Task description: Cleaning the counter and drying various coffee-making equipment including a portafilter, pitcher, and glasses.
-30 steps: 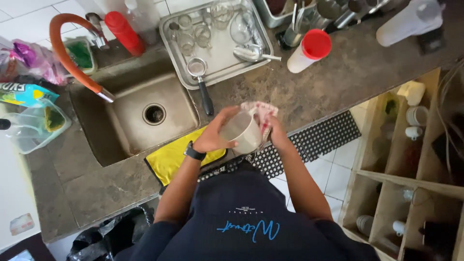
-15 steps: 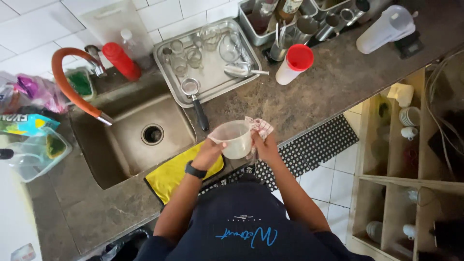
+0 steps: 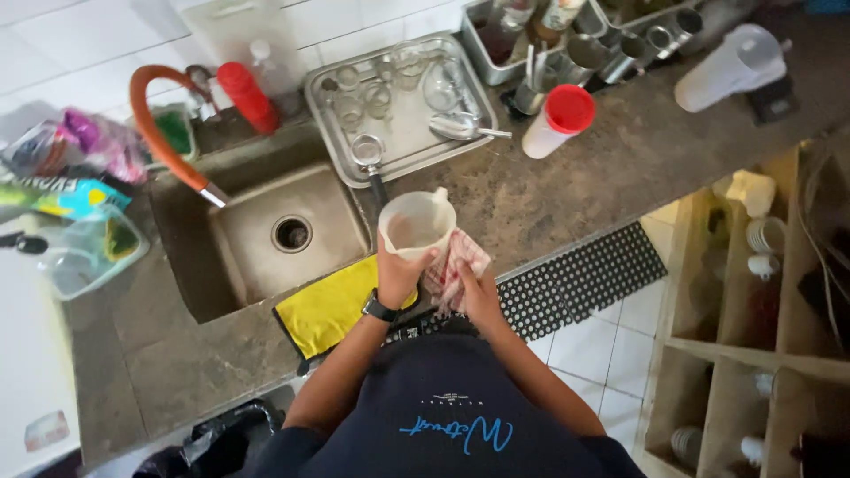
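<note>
the left hand (image 3: 400, 270) grips a translucent plastic jug (image 3: 416, 226) from below, fingers wrapped round its lower wall, mouth of the jug facing up w/ a small spout at the top right. jug is held in the air over the counter edge (image 3: 567, 190), just right of the sink (image 3: 266, 235) and above a yellow cloth (image 3: 332, 305) lying on the front of the counter. the right hand (image 3: 474, 292) is closed on a red-and-white checked towel (image 3: 456, 265), pressed against the jug's right side. a black watch (image 3: 379, 308) sits on the left wrist. behind the jug a metal tray (image 3: 398, 150) holds glasses and a strainer; a white bottle w/ red cap (image 3: 556, 121) stands to the right of the tray. black perforated floor mat (image 3: 584, 274) lies below the counter.
</note>
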